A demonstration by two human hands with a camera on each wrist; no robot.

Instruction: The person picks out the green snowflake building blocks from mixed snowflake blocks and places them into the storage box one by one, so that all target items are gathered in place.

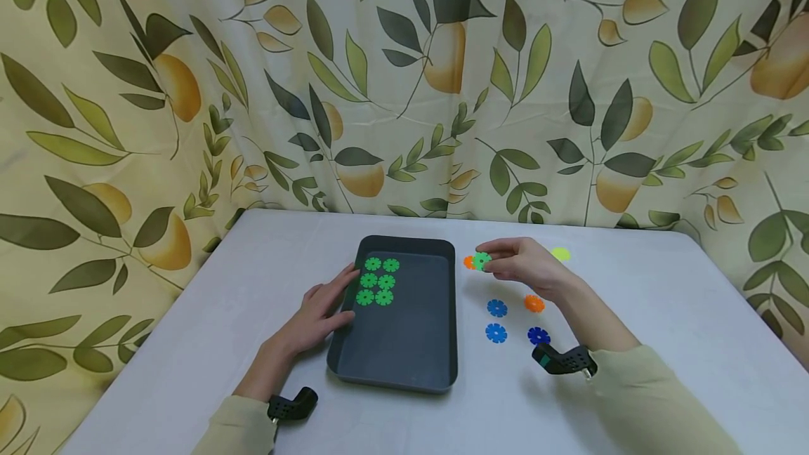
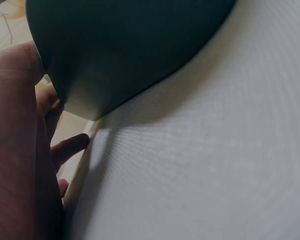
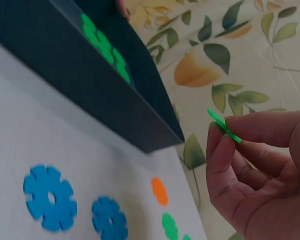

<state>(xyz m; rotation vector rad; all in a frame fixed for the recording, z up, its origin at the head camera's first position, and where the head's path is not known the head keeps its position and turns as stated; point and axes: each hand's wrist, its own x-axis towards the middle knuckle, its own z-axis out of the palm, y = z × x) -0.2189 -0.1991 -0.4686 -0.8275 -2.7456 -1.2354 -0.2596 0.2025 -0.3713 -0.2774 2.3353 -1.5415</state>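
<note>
6 green flower-shaped plastic discs in dark grey rectangular tray on bench. Right hand pinches 1 green disc; left hand, fingers straight, rests against tray wall.

A tray sits at the middle of the surface. Six discs lie in its far left corner. More discs lie scattered on the surface right of the tray, one nearer the far edge.

Pale green long sleeves; black wrist camera mounts.
</note>
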